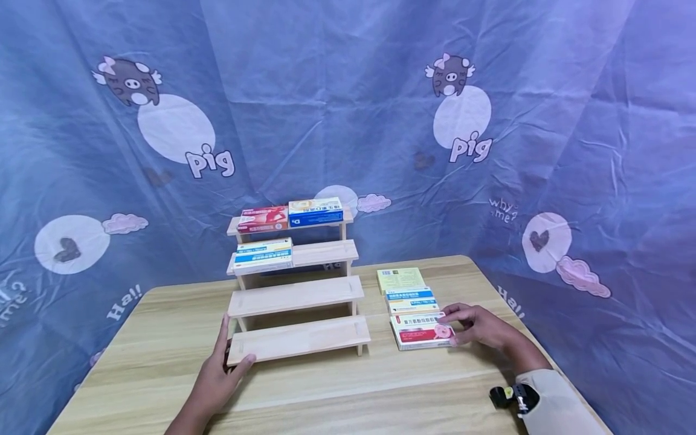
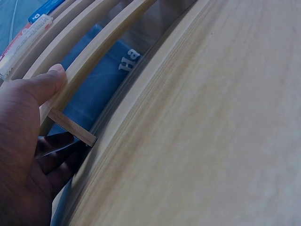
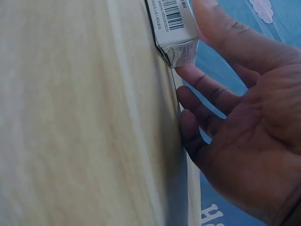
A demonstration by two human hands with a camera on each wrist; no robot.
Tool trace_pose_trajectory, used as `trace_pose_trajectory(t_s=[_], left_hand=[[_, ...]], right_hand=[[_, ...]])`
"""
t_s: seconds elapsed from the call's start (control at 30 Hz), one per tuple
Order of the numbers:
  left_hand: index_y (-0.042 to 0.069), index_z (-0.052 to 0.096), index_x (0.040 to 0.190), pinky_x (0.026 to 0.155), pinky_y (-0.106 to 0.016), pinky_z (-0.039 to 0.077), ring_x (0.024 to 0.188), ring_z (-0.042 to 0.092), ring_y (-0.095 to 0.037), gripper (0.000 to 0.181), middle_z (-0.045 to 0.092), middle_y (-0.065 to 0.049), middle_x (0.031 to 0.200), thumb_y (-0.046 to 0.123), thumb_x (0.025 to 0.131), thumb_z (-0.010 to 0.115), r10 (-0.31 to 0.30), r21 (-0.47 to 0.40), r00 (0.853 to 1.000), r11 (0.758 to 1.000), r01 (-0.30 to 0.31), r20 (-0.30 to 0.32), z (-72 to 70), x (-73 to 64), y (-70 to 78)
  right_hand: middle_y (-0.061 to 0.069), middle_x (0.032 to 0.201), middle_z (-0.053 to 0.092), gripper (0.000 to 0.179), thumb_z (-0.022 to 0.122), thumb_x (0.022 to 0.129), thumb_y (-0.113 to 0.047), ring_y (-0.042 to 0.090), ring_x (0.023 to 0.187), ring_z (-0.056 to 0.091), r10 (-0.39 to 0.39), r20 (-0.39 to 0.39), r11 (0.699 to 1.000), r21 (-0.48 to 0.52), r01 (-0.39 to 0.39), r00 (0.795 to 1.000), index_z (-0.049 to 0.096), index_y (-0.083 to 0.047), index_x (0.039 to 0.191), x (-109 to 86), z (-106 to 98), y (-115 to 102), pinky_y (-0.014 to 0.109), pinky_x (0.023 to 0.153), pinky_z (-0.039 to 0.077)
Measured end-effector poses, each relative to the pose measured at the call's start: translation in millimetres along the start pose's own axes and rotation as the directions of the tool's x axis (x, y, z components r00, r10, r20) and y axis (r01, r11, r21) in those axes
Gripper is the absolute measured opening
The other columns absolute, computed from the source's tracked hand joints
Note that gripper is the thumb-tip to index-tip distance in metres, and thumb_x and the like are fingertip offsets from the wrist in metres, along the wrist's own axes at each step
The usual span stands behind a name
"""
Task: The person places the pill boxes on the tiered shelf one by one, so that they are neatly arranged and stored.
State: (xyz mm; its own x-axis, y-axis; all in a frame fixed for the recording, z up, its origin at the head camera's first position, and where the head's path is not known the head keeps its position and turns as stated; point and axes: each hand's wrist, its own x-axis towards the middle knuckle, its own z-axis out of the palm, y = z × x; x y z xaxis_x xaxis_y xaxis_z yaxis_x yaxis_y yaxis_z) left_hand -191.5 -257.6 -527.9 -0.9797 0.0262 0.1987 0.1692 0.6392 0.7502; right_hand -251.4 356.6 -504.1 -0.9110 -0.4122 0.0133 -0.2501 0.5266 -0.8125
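A four-step wooden rack point(image 1: 299, 341) stands on the table. My left hand point(image 1: 214, 374) holds the left end of its lowest step; in the left wrist view the thumb point(image 2: 49, 82) lies on the step and the other fingers are by the leg. To the right, my right hand point(image 1: 478, 329) pinches the right end of a red and white medicine box point(image 1: 421, 331) lying flat. In the right wrist view, thumb and a finger touch that box's barcoded end point(image 3: 174, 23). Behind it lie a blue and white medicine box point(image 1: 411, 300) and a pale green box point(image 1: 399, 280).
On the rack's top step lie a red box point(image 1: 263, 219) and a blue, white and yellow box point(image 1: 316, 211). The step below bears another blue and white box point(image 1: 263, 255) at its left. A blue printed cloth point(image 1: 326, 121) hangs around the wooden table point(image 1: 326, 399).
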Motion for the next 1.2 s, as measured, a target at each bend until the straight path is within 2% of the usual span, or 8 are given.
trace_pose_trajectory(t_s=[0.1,0.23,0.33,0.57,0.73,1.03,1.2], left_hand=[[0.031,-0.013,0.176,0.093,-0.035,0.061,0.128,0.071,-0.047,0.11,0.059,-0.036,0.153,0.037,0.107,0.073,0.002,0.004,1.0,1.0,-0.002,0.0,-0.4,0.6,0.5],[0.032,-0.013,0.176,0.092,-0.036,0.061,0.129,0.071,-0.047,0.11,0.058,-0.037,0.154,0.038,0.107,0.072,-0.001,0.01,1.0,1.0,0.0,0.004,-1.3,1.3,0.6],[0.033,-0.014,0.176,0.092,-0.037,0.061,0.129,0.071,-0.048,0.11,0.057,-0.037,0.154,0.039,0.108,0.072,-0.005,0.007,1.0,1.0,0.005,0.011,-2.0,1.2,0.3],[0.035,-0.015,0.175,0.092,-0.039,0.062,0.13,0.07,-0.049,0.11,0.055,-0.038,0.156,0.04,0.108,0.072,-0.017,0.0,1.0,1.0,0.017,0.019,-2.0,-0.7,-0.2],[0.035,-0.015,0.175,0.092,-0.04,0.062,0.13,0.07,-0.049,0.11,0.055,-0.038,0.156,0.04,0.108,0.072,-0.023,-0.003,1.0,1.0,0.023,0.021,-1.5,-0.3,-0.4],[0.033,-0.016,0.175,0.09,-0.041,0.062,0.131,0.069,-0.051,0.11,0.054,-0.039,0.156,0.04,0.108,0.071,-0.023,-0.018,0.999,1.0,0.023,0.025,-0.9,-1.4,-0.8],[0.033,-0.016,0.175,0.089,-0.037,0.062,0.131,0.069,-0.051,0.11,0.053,-0.039,0.156,0.038,0.108,0.072,-0.02,-0.023,0.999,1.0,0.021,0.025,-1.1,-1.4,0.5]], right_hand=[[0.035,0.15,0.057,0.055,0.093,0.08,-0.006,0.062,0.141,0.049,0.011,0.003,1.0,-0.018,-0.011,1.0,0.077,0.003,0.132,-1.2,0,-3,0.033,0.109,0.045],[0.035,0.151,0.057,0.057,0.094,0.078,-0.006,0.064,0.142,0.048,0.015,0.003,0.998,-0.057,-0.015,1.0,0.078,0.001,0.132,-3.2,1,-7,0.052,0.111,0.045],[0.034,0.151,0.058,0.056,0.094,0.078,-0.007,0.063,0.141,0.049,0.026,-0.005,0.997,-0.075,-0.026,1.0,0.079,-0.001,0.131,-4.1,2,-8,0.05,0.111,0.047],[0.032,0.15,0.059,0.054,0.094,0.079,-0.009,0.058,0.141,0.051,0.016,-0.02,0.997,-0.08,-0.017,1.0,0.08,-0.004,0.13,-4.3,1,-6,0.024,0.104,0.044],[0.032,0.15,0.06,0.053,0.094,0.078,-0.012,0.037,0.135,0.059,-0.004,-0.038,0.996,-0.091,0.0,0.999,0.081,-0.005,0.129,-6.0,-3,-3,0.022,0.098,0.047],[0.036,0.152,0.057,0.05,0.092,0.082,-0.012,0.005,0.131,0.054,-0.033,-0.011,0.999,-0.028,0.033,0.999,0.08,-0.003,0.13,-7.0,-8,6,0.02,0.098,0.048],[0.037,0.152,0.056,0.049,0.092,0.083,-0.013,-0.013,0.126,0.05,-0.058,-0.006,0.998,0.006,0.058,0.998,0.08,-0.002,0.13,-7.0,-7,7,0.019,0.099,0.048]])
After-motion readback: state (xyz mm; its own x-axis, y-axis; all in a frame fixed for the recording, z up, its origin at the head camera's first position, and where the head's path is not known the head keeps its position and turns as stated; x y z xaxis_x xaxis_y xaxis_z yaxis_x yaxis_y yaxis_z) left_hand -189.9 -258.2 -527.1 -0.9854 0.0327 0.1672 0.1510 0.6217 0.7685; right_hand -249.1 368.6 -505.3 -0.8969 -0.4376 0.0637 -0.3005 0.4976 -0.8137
